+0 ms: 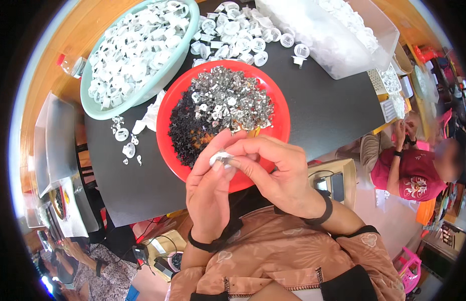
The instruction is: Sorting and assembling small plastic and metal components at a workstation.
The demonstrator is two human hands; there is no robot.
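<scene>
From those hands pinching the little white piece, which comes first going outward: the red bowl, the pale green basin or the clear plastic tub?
Measured from the hands in the head view:
1. Red bowl, right under the fingers, holding shiny metal bits.
2. Pale green basin, up and to the left, full of white plastic pieces.
3. Clear plastic tub, far upper right of the dark table.

A black table (323, 108) on a wooden floor (87, 30) — bright, even light.

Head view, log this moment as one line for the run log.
left hand: pinching small white plastic piece | right hand: pinching same piece | below: red bowl of metal clips | surface: black table
</scene>
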